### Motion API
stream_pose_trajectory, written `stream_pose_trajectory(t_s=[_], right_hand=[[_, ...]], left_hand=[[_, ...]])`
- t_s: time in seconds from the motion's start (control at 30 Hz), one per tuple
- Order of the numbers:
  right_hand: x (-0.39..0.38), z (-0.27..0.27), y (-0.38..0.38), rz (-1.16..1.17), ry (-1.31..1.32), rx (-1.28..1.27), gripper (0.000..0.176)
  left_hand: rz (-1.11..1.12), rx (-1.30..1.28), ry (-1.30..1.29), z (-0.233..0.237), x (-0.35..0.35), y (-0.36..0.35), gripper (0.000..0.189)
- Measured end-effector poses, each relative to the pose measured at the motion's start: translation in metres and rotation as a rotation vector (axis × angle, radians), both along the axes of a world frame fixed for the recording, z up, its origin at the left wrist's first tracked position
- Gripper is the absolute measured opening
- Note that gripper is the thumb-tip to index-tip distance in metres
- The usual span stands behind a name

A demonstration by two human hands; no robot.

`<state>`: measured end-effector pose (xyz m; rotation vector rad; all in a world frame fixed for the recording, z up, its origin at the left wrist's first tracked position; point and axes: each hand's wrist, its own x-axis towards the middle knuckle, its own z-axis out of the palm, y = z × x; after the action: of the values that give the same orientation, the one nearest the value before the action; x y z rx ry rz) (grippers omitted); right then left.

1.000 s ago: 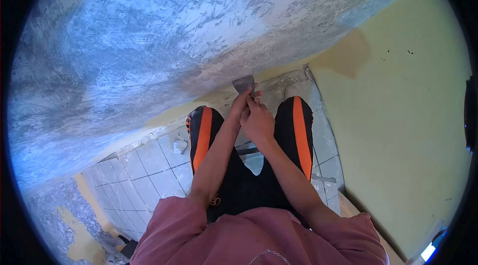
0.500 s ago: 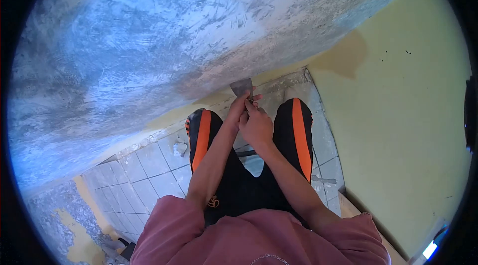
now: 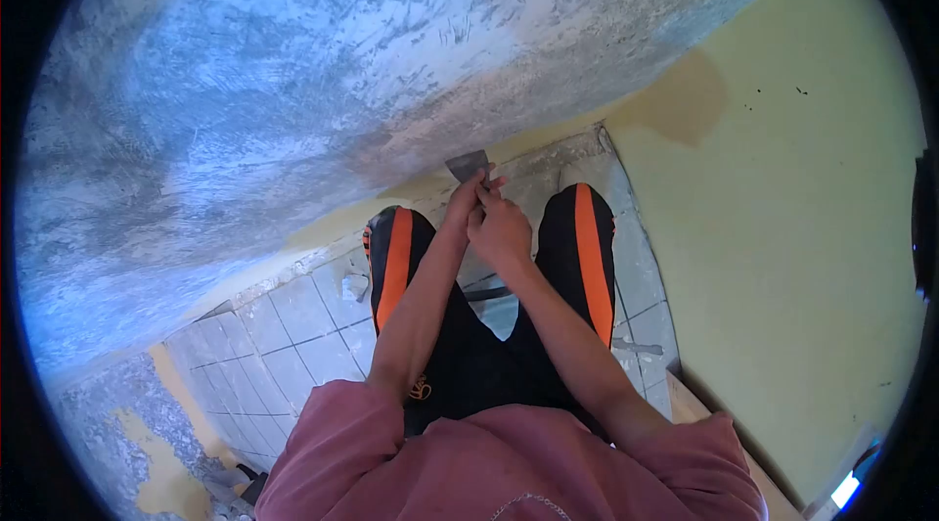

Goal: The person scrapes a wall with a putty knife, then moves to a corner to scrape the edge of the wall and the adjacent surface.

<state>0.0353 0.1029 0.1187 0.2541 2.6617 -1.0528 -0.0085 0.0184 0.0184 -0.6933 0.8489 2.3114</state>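
Observation:
A scraper (image 3: 468, 165) with a wide, flat grey blade points away from me, its blade at the foot of the patchy grey wall (image 3: 391, 61). My left hand (image 3: 464, 198) is closed round it just behind the blade. Lower and to the right, my right hand (image 3: 503, 230) is closed at the handle end, its fingers overlapping the left hand. The handle is mostly hidden by the two hands. A strip of yellowish paint (image 3: 518, 144) runs along the wall's lower edge beside the blade.
My knees, in black trousers (image 3: 577, 257) with orange stripes, flank my hands. Light floor tiles (image 3: 284, 325) carry dust and a pale chunk (image 3: 354, 286) left of my knee. A yellow-green wall (image 3: 782, 208) with a brownish patch closes the right side. Dark objects (image 3: 252, 484) lie at lower left.
Both hands and the scraper have shifted slightly left along the wall base. The grip looks the same, and the view has tilted a little.

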Motion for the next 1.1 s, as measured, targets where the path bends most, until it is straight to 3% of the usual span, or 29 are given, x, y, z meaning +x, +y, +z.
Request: stream_pose_trajectory(t_s=[0.17,0.27,0.33,0.47,0.53,0.63,0.77,0.83,0.93,1.1], right_hand=[[0.008,-0.012,-0.006,0.006,-0.004,0.062,0.038],[-0.007,-0.012,0.002,0.062,-0.044,-0.028,0.038],[0.006,0.002,0.005,0.047,0.096,0.017,0.035],[-0.001,-0.014,-0.002,0.050,-0.038,0.022,0.035],[-0.011,-0.012,0.005,0.050,-0.065,-0.030,0.038],[-0.001,-0.009,0.008,0.033,-0.005,0.023,0.039],[-0.008,-0.001,0.016,-0.015,-0.113,0.015,0.038],[-0.017,-0.001,0.022,-0.068,-0.170,-0.011,0.038],[-0.018,-0.002,0.023,-0.064,-0.157,-0.002,0.039],[-0.011,-0.003,0.020,-0.041,-0.085,0.059,0.039]], left_hand=[[0.004,0.061,-0.073,-0.004,0.010,-0.004,0.034],[0.045,-0.147,-0.041,0.007,-0.003,0.002,0.034],[-0.048,-0.069,0.082,0.005,0.004,0.001,0.035],[-0.016,-0.046,0.005,-0.028,0.007,-0.004,0.033],[0.068,-0.095,-0.002,-0.016,0.002,0.005,0.034],[-0.020,0.038,0.006,-0.009,0.004,0.006,0.034],[0.001,0.011,-0.043,-0.002,0.005,0.017,0.035],[0.018,0.196,-0.144,0.003,0.002,0.023,0.032],[0.061,0.014,-0.084,0.006,0.003,0.029,0.025],[-0.029,0.082,-0.053,-0.008,0.000,0.022,0.018]])
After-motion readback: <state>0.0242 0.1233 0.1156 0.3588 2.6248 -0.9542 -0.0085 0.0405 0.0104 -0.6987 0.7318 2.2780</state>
